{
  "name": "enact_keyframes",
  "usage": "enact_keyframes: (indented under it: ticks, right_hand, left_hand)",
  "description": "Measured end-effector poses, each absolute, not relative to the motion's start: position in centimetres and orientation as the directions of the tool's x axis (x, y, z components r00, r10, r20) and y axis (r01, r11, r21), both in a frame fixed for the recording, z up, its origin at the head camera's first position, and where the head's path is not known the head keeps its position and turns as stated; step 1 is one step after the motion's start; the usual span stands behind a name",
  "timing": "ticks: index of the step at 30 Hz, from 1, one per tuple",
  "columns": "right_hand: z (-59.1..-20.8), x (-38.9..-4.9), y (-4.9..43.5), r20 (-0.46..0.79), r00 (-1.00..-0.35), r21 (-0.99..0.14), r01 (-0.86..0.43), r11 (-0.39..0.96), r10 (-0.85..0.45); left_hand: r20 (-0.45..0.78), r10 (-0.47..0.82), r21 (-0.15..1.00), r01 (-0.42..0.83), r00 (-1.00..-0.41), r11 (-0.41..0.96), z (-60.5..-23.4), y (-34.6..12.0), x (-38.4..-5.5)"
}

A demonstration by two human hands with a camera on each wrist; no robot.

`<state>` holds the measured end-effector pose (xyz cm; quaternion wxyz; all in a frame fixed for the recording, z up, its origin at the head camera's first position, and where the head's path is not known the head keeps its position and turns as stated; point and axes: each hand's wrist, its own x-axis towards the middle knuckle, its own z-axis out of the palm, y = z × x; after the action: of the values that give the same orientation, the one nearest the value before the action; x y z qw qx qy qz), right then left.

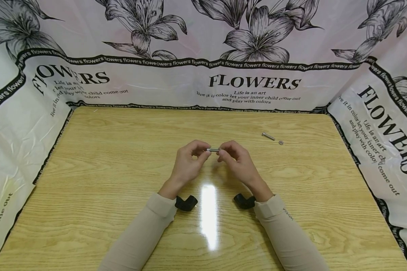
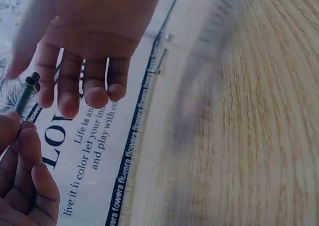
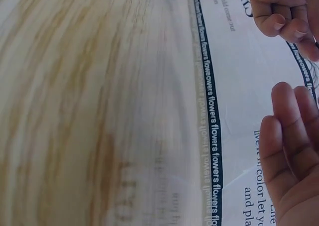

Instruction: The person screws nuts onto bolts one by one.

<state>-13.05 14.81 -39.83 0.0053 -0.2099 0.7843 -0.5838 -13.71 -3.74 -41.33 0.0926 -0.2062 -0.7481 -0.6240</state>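
Note:
My left hand (image 1: 187,163) pinches a metal bolt (image 1: 213,150) between thumb and fingers, holding it level above the table. In the left wrist view the threaded shank (image 2: 23,100) of that bolt sticks out past the fingertips. A dark hex nut (image 2: 33,81) sits on its end. My right hand (image 1: 239,163) is at this nut end. Its index finger lies against or right beside the nut, while the thumb shows a gap to it in the left wrist view. The other right fingers (image 3: 291,121) are fairly straight. The bolt is mostly out of sight in the right wrist view.
A second bolt (image 1: 268,136) and a loose nut (image 1: 281,142) lie on the wooden table (image 1: 122,158) beyond my right hand. Black wrist pieces (image 1: 186,203) sit at both cuffs. White flower-print sheeting (image 1: 176,86) walls the back and sides.

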Motion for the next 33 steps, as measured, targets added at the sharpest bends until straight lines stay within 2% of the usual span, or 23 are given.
enact_keyframes:
  ticks: [9,19,25,33]
  right_hand:
    - [-40.11,-13.09,14.89,0.282,-0.894,-0.924,-0.351,0.155,-0.347]
    - [-39.95,-13.03,14.70,0.275,-0.903,-0.905,-0.359,0.227,-0.330]
    - [-40.02,-13.08,14.87,0.257,-0.909,-0.919,-0.335,0.206,-0.329]
    - [-40.14,-13.09,14.82,0.308,-0.883,-0.906,-0.386,0.174,-0.354]
  left_hand:
    - [0.406,0.193,0.891,0.434,-0.893,0.134,-42.75,-3.95,-14.26]
    - [0.416,0.195,0.888,0.442,-0.888,0.122,-42.62,-3.95,-14.15]
    - [0.412,0.198,0.888,0.441,-0.889,0.133,-42.63,-3.90,-14.19]
    - [0.411,0.199,0.883,0.442,-0.890,0.155,-42.53,-3.92,-14.20]
